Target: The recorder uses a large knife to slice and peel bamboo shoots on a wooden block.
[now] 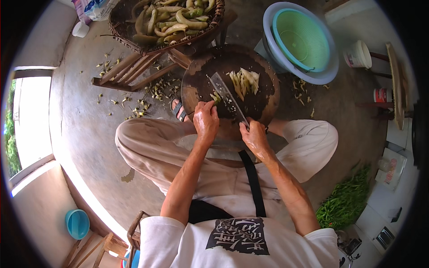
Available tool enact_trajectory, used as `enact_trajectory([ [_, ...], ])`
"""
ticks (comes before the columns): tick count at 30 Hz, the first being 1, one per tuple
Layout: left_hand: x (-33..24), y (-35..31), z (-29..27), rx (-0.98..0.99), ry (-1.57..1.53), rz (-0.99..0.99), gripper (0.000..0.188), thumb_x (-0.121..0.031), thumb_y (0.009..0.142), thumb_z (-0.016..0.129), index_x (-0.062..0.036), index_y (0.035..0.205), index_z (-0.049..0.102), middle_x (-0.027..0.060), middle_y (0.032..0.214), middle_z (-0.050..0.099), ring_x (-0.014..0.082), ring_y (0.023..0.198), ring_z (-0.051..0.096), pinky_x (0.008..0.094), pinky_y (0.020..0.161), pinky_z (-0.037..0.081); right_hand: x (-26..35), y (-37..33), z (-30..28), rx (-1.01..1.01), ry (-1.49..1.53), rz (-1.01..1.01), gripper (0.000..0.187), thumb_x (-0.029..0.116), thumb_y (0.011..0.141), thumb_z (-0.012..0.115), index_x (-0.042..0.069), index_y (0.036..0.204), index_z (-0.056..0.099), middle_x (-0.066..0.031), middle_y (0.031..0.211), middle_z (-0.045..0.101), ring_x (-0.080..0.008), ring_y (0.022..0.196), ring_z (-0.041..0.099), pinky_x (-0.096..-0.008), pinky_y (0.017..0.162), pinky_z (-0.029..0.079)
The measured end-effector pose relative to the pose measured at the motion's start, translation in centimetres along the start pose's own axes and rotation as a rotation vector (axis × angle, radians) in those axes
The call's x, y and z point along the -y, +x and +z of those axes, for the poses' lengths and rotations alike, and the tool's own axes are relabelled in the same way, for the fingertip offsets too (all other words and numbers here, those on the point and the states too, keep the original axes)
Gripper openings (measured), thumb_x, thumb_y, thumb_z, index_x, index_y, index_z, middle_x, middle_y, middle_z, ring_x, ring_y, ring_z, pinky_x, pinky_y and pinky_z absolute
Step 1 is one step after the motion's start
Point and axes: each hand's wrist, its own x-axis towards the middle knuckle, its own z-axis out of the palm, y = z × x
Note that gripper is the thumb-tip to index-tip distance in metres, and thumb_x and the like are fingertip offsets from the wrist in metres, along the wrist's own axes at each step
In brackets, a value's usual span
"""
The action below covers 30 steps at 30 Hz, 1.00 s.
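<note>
Right hand [255,135]: grip closed around the handle of a wide-bladed knife [228,94], handle mostly hidden in the fist. Blade slants far-left from the fist, over the round chopping block [267,91], pale bits stuck to its face.

Left hand [207,121]: grip bunched, fingertips pinching a short green pepper piece [216,97] down on the block, just left of the blade. Exact finger contact partly hidden by the back of the hand. Both hands look wet.

Cut pepper strips [244,83]: pale, loose heap on the block, right of the blade, apart from both hands.

Far left of the block: woven basket [127,42] full of whole green peppers [167,22], sitting above a slatted wooden frame [125,73]. Trimmings [154,91] scattered on the concrete floor [100,147] beneath and around it.

Far right: pale blue basin [331,71] with a green colander [304,40] nested inside. White bucket [359,54] further right. Leafy greens [344,198] heaped on the floor, near right. Turquoise basin [77,224] at near left.
</note>
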Motion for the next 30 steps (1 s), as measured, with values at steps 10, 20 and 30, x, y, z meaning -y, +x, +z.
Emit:
enact_trajectory([
  [10, 0.3, 0.7, 0.4, -0.044, -0.014, -0.119, 0.019, -0.011, 0.082, 0.061, 0.0023, 0.093, 0.068, 0.0218, 0.086, 0.062, 0.0398, 0.082, 0.061, 0.0443, 0.075, 0.048, 2.5, -2.2, -3.5, 0.155, -0.002, 0.030, 0.023, 0.015, 0.089, 0.057, -0.005, 0.078, 0.056, -0.0264, 0.065, 0.059, -0.0442, 0.067, 0.061, -0.0458, 0.059, 0.047],
  [20, 0.9, 0.8, 0.4, -0.035, 0.060, -0.122, 0.015, -0.010, 0.082, 0.060, 0.0015, 0.089, 0.067, 0.0227, 0.086, 0.062, 0.0407, 0.083, 0.061, 0.0462, 0.074, 0.048, 2.1, -1.3, 0.8, 0.127, -0.165, 0.006, 0.020, 0.014, 0.085, 0.059, -0.005, 0.076, 0.057, -0.0273, 0.068, 0.060, -0.0467, 0.069, 0.061, -0.0495, 0.062, 0.049],
  [30, -0.8, -1.6, -1.0, 0.070, 0.210, -0.059, 0.019, -0.013, 0.081, 0.066, 0.0006, 0.095, 0.065, 0.0191, 0.087, 0.060, 0.0384, 0.082, 0.061, 0.0450, 0.073, 0.048, 1.4, -0.5, -2.0, 0.081, -0.007, -0.011, 0.018, 0.012, 0.086, 0.059, -0.005, 0.080, 0.058, -0.0247, 0.066, 0.060, -0.0430, 0.067, 0.062, -0.0447, 0.056, 0.047],
])
